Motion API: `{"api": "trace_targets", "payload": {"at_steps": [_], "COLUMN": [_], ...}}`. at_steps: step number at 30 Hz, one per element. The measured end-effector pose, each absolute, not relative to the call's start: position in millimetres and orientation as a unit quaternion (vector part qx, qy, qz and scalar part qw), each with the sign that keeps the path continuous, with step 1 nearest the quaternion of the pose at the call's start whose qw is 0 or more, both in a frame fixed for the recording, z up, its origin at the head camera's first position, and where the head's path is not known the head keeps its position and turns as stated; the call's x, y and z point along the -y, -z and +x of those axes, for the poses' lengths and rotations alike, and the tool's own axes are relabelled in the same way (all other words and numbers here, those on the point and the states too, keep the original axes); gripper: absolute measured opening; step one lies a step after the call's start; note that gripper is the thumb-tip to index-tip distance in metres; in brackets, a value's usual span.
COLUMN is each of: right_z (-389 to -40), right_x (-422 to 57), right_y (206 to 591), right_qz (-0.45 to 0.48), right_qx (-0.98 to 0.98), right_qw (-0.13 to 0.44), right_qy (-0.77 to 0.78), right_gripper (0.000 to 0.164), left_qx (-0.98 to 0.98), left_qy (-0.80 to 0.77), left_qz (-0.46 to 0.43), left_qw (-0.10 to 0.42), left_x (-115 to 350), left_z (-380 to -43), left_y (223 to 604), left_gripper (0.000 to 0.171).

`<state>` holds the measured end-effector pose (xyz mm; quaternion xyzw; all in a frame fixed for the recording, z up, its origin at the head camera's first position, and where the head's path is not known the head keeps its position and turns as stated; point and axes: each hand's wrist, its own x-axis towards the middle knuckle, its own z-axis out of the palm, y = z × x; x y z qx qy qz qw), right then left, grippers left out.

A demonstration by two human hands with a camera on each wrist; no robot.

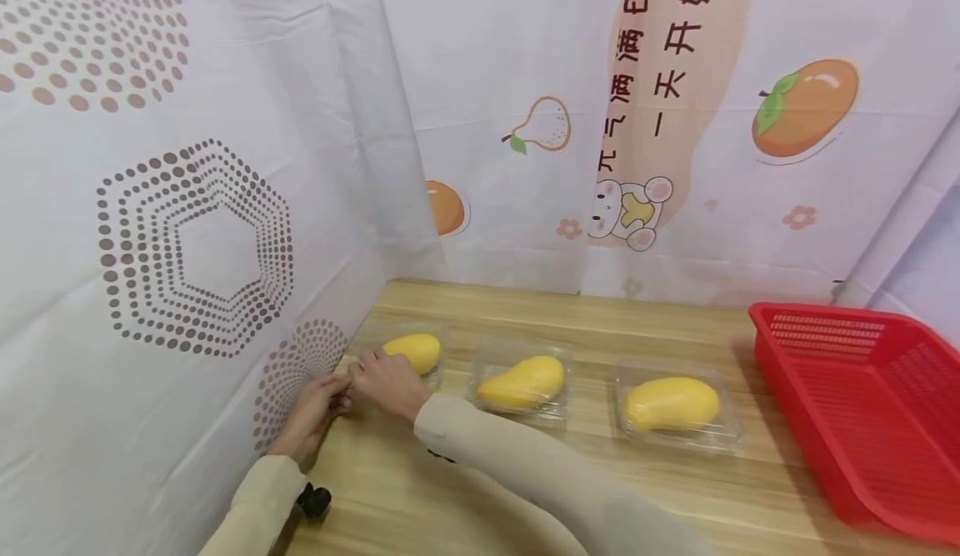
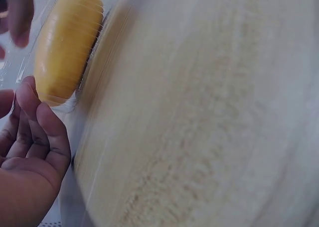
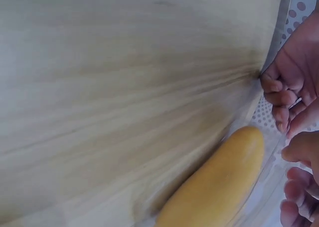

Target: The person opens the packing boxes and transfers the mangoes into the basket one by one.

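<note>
A yellow mango (image 1: 417,353) lies in a clear plastic box (image 1: 431,329) at the table's left end, against the curtain. My left hand (image 1: 311,417) is at the box's near left corner, its bent fingers and thumb pinching the plastic edge. Beside it my right hand (image 1: 392,383) reaches across, fingers and thumb bent at the same edge; it covers part of the box and mango. In the left wrist view the mango (image 2: 70,45) shows through ridged clear plastic. Right of this box, two more mangoes (image 1: 522,382) (image 1: 672,403) lie in clear boxes.
A red plastic basket (image 1: 862,456) stands at the right end of the wood-grain table (image 1: 420,489). A patterned white curtain (image 1: 315,122) hangs along the left side and the back, right by my left hand.
</note>
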<state>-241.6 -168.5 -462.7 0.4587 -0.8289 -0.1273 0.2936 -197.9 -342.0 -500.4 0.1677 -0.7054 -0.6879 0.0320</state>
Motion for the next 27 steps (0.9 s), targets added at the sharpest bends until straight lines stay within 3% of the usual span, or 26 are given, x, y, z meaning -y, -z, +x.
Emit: {"api": "trace_targets", "payload": {"at_steps": [16, 21, 27], "right_z": [-237, -232, -236], "right_x": [143, 141, 138], "right_y": [461, 463, 455], "right_qz": [0.437, 0.430, 0.409], "right_qx": [0.840, 0.841, 0.879], "right_qw": [0.284, 0.289, 0.223], "right_qy": [0.150, 0.155, 0.102], "right_gripper": [0.010, 0.017, 0.017], "left_qx": [0.726, 0.732, 0.730], "left_qy": [0.672, 0.664, 0.664], "left_qz": [0.148, 0.154, 0.158], "left_qw": [0.003, -0.006, -0.011], "left_x": [347, 348, 348], "left_z": [-198, -195, -195], "left_y": [500, 499, 498], "left_gripper": [0.029, 0.027, 0.024]}}
